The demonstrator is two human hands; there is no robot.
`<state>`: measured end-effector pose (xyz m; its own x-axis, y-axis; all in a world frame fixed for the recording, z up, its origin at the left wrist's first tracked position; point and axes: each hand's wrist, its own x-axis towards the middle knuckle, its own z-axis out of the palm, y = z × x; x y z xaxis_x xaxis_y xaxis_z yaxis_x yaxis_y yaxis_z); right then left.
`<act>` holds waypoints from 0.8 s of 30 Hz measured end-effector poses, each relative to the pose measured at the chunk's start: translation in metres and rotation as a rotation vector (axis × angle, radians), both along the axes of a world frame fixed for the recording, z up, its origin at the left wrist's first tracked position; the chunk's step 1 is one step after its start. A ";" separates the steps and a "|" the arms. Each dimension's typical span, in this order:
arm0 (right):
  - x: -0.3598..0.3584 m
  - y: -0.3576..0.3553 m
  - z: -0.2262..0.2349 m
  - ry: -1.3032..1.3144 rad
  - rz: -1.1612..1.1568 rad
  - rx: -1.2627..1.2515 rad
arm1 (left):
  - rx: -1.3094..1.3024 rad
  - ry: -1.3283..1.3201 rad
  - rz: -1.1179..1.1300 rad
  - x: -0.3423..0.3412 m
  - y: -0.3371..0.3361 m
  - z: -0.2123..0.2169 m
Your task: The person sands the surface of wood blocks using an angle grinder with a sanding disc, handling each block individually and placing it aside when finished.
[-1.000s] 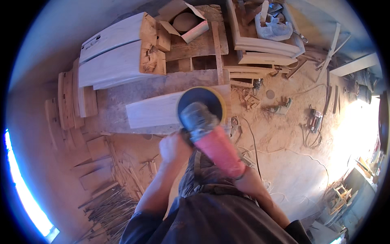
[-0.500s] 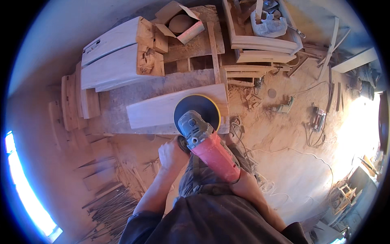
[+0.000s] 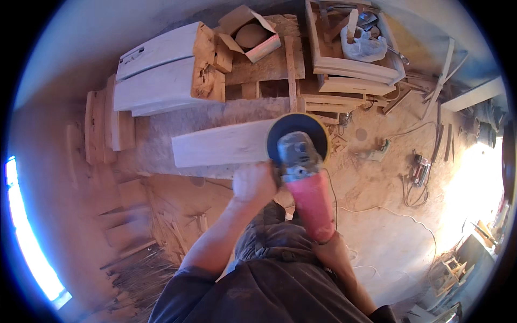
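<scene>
A red and grey angle grinder (image 3: 308, 196) with a large round dark sanding disc (image 3: 274, 132) is held in both of my hands. My left hand (image 3: 254, 183) is closed round its side handle, by the grey head. My right hand (image 3: 329, 248) grips the rear end of the red body, close to my waist. The disc lies over the right end of a pale wooden board (image 3: 215, 145) and hides that end; whether it touches the wood I cannot tell. The board rests flat on a dusty workbench (image 3: 161, 126).
Stacked pale wooden panels (image 3: 156, 78) and an open cardboard box (image 3: 258, 40) stand at the back of the bench. Right of them is a wooden drawer (image 3: 355, 67) holding a plastic bag. A drill (image 3: 378, 152), another power tool (image 3: 420, 169) and cables lie on the floor; wood strips (image 3: 142, 280) lie lower left.
Both hands have carried the grinder to the right along the board, and its disc now covers the right end. More of the board's middle shows. The view has shifted slightly.
</scene>
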<state>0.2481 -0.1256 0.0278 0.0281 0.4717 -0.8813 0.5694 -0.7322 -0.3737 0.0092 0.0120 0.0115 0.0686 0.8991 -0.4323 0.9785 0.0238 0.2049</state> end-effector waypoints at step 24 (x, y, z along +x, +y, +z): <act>-0.080 0.036 -0.014 0.045 0.033 0.079 | -0.054 -0.056 0.164 -0.101 0.018 0.002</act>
<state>0.1682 -0.0900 0.0134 -0.0278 0.5395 -0.8415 0.5742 -0.6805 -0.4552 -0.0922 0.0302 0.0131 -0.0519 0.8756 -0.4802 0.9477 0.1948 0.2528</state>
